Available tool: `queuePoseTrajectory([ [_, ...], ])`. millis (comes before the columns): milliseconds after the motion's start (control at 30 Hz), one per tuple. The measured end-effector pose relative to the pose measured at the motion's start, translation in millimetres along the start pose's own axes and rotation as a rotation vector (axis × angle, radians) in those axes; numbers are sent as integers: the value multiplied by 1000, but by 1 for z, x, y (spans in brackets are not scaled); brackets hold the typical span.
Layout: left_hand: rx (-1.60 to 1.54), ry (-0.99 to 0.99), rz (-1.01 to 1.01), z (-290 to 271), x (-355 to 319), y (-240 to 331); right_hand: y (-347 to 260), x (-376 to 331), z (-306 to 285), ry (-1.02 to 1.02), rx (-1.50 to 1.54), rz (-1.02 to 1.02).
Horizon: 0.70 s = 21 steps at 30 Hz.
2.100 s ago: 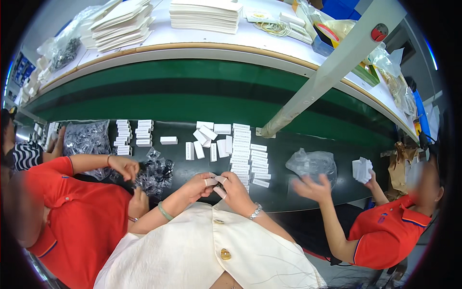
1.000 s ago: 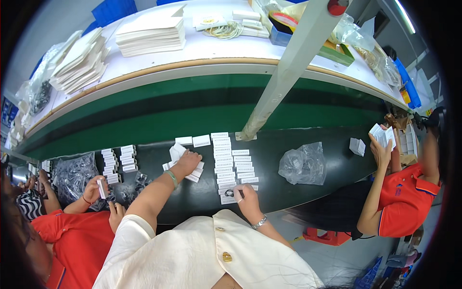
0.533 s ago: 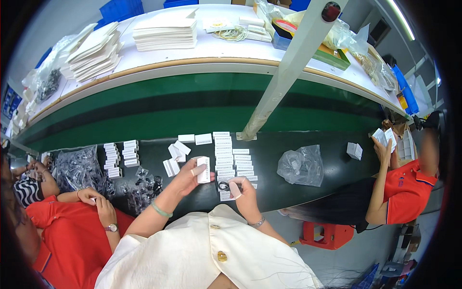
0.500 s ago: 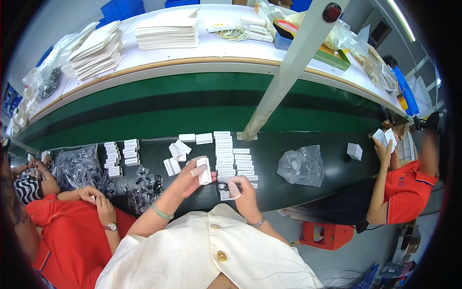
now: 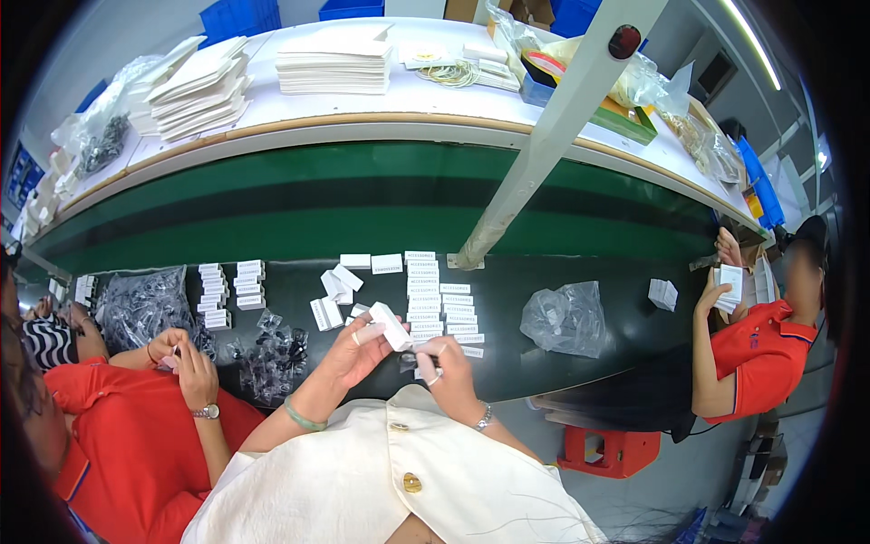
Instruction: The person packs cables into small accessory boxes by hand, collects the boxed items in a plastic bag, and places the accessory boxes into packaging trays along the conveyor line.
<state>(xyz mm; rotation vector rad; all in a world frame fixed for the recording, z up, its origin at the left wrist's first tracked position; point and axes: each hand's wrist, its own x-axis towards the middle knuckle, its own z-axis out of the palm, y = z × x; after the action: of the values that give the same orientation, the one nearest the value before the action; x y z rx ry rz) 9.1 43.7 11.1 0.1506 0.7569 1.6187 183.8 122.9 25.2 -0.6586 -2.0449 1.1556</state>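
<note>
A small white box (image 5: 390, 326) is gripped in my left hand (image 5: 347, 361), now tilted, with a plain side showing. Close by, my right hand (image 5: 455, 374) pinches a small black coiled cable (image 5: 409, 362), which looks blurred beneath the lower end of the box. White covers sit on some of my fingertips. Just beyond my hands, stacked columns of white boxes (image 5: 423, 292) lie on the dark green table (image 5: 494, 363). Several loose white boxes (image 5: 337, 283) lie to the left of those columns.
Black bagged parts (image 5: 272, 358) are heaped left of me, beside a larger plastic bag (image 5: 140, 308). A crumpled clear bag (image 5: 564, 317) lies to the right. Red-shirted co-workers sit on both sides. A slanted white post (image 5: 535, 154) rises by a shelf holding paper stacks (image 5: 333, 68).
My left hand has tilted the box and brought it nearer my right hand. The cable has shifted slightly left and down. The right co-worker's hands have moved apart.
</note>
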Motion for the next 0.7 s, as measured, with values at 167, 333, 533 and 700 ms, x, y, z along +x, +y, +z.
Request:
queuePoseTrajectory([
  [167,-64,-77,-58,4,-1,7,1,-3,-8,-101,39,-93],
  [333,382,-96,-201,15,-8,4,4,8,-20,85,409,323],
  [533,454,-161,-148,8,-6,-5,8,9,-22,50,198,261],
  [700,310,-110,-211,3,-11,-3,1,10,-38,-119,-17,-14],
])
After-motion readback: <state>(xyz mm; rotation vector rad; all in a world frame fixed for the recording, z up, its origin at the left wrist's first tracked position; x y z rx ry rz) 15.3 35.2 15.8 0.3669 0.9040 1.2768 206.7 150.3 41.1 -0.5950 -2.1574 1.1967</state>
